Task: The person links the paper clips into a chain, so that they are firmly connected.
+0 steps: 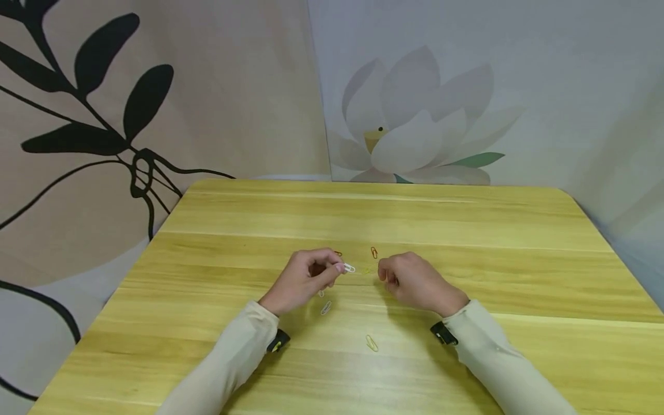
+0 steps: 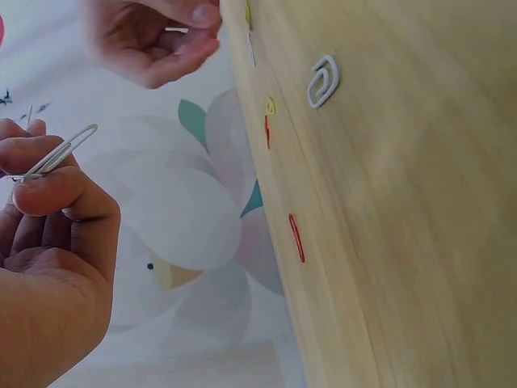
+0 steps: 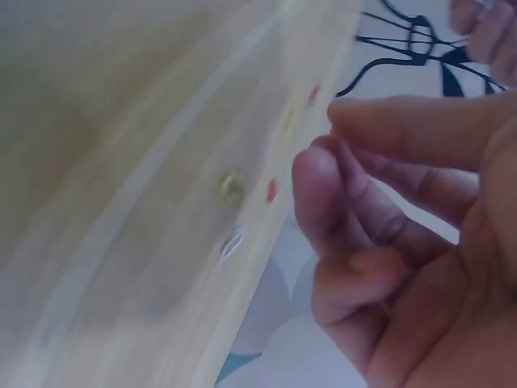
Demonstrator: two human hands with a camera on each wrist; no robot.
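My L hand [image 1: 301,279], thumb to index, pinches a white paperclip [image 1: 350,268] at one end, prob. so its loop's exposed; R hand [image 1: 417,282] loosely curled, w/ nothing visible.

In the head view, the left hand [image 1: 307,276] hides one end of a white bent-wire paper clip [image 1: 350,268]; it partly covers a red bent-wire paper clip [image 1: 339,253] at its two o'clock. A yellow bent-wire paper clip [image 1: 367,271], at its three o'clock, is too faint to trace. The bottom edge cuts the cream left sleeve [image 1: 228,357] near seven o'clock. In the blurred right wrist view, the right hand [image 3: 420,275] runs off at three o'clock; whether its fingertips pinch anything, I cannot tell.
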